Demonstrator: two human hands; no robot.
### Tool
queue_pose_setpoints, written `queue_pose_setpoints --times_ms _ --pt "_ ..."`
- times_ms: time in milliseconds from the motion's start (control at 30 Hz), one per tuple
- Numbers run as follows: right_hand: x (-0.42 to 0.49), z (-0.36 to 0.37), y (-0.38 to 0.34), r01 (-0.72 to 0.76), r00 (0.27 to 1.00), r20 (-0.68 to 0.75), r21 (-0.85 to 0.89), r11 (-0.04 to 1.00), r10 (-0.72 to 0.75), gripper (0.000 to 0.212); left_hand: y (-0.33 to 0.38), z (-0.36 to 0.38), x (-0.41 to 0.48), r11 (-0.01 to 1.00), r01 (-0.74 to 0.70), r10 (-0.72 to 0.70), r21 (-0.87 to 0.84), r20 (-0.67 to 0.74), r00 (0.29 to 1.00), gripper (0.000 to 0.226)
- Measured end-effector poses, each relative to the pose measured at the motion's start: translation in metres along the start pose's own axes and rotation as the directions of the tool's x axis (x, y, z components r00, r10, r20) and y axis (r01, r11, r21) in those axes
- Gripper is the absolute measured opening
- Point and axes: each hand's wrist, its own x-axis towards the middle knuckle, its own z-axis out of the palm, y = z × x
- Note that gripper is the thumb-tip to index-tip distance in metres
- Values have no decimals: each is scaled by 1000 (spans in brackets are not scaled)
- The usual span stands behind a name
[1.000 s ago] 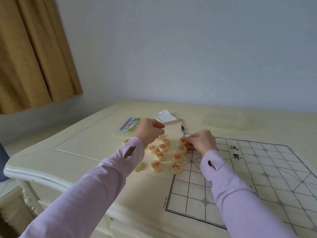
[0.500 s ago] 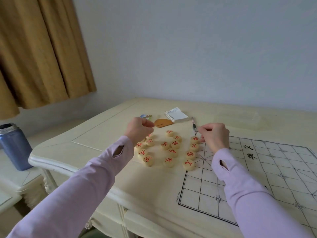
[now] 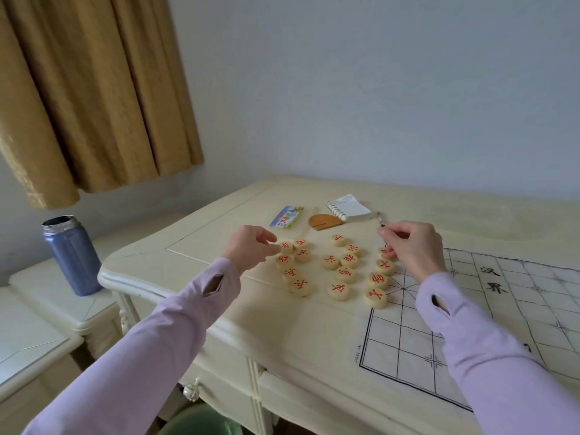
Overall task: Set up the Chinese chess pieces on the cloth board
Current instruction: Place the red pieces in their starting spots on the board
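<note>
Most pieces (image 3: 340, 273) lie loose on the table (image 3: 204, 246) left of the board (image 3: 470, 324). Only four stand along its left edge line, so most of the setup is outstanding. Left hand (image 3: 251, 246) pinches a loose piece (image 3: 286, 246), and right hand (image 3: 412, 246) curls round the edge piece (image 3: 384, 252) at that row's far end. Since half a second ago the row has not grown, and both hands hold station.
</note>
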Motion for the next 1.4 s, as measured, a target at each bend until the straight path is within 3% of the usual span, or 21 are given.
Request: queue_pose_setpoints --times_ms 100,200,300,400,500,733,900,1000,1133,1400 --pt "0 1 1 5 1000 2 -8 1000 -5 9 4 6 -5 968 -159 132 193 144 981 28" --pt "0 1 2 8 1000 2 -8 1000 -8 7 12 20 -9 863 -373 287 341 278 917 36" --pt "1 1 3 4 1000 0 1 1000 -4 7 25 33 -14 789 -521 386 326 397 833 39" --pt "2 0 4 4 1000 2 7 1000 -4 8 34 41 -17 739 -600 394 306 525 754 35" --pt "2 0 4 3 1000 3 31 1000 -3 7 34 36 -16 725 -619 433 302 501 750 30" --pt "2 2 4 -3 1000 1 38 999 3 10 29 29 -9 757 -586 476 289 369 798 25" --pt "3 2 3 -9 1000 5 47 999 8 9 61 61 -2 871 -356 314 339 174 933 35" --pt "3 -1 3 -10 1000 -1 54 998 10 7 78 75 6 861 -238 169 449 190 967 51" --pt "3 -1 5 -19 1000 4 52 998 19 8 87 83 9 879 -150 55 452 218 974 51" --pt "1 -1 2 -20 1000 1 41 999 20 10 87 85 10 940 -118 32 319 262 965 39"
